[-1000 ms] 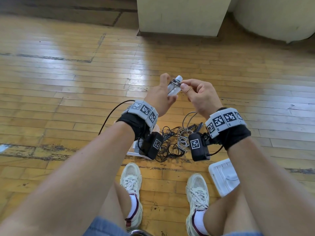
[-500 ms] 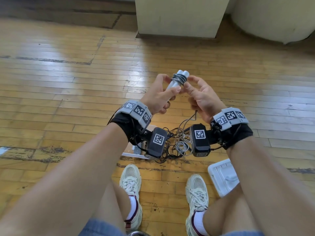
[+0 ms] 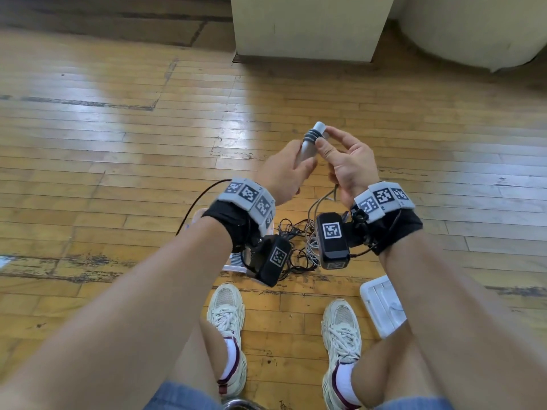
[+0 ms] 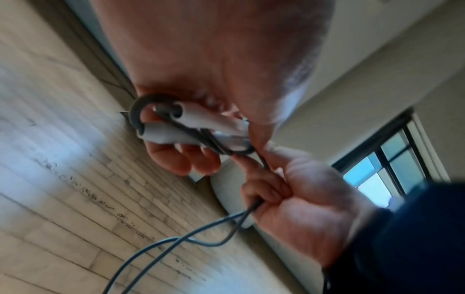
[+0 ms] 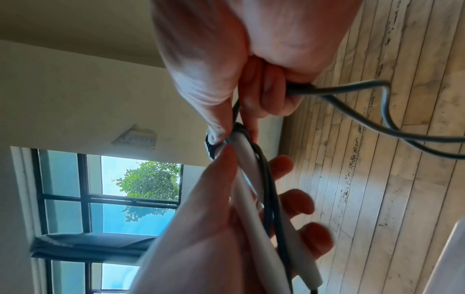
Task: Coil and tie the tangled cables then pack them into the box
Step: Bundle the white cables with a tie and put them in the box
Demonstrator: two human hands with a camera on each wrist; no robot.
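- Grey plastic handles, two slim tubes held side by side (image 3: 309, 145), sit upright in my left hand (image 3: 284, 173) in the head view; the thumb and fingers clasp them low so the top stays free for winding. Thin dark cable (image 3: 314, 134) rings them near the top in several turns. My right hand (image 3: 347, 162) pinches at those turns.
- Below, on the worn wooden plank floor (image 3: 118, 143), a tangled heap of black and grey cables (image 3: 299, 241) lies between my wrists, still to be sorted. White ribbed plastic box (image 3: 381, 306) lies by my right shoe.
- Left wrist view: left fingers (image 4: 181, 159) cradle both tubes. The right hand (image 4: 297, 201) closes its lower fingers on the cable's slack, probably to keep tension.
- Right wrist view: right thumb and forefinger (image 5: 219, 123) nip the wrap at the tube tips; curled fingers trap the trailing cable (image 5: 352, 87). I judge I am mid-tie; nothing is packed yet.
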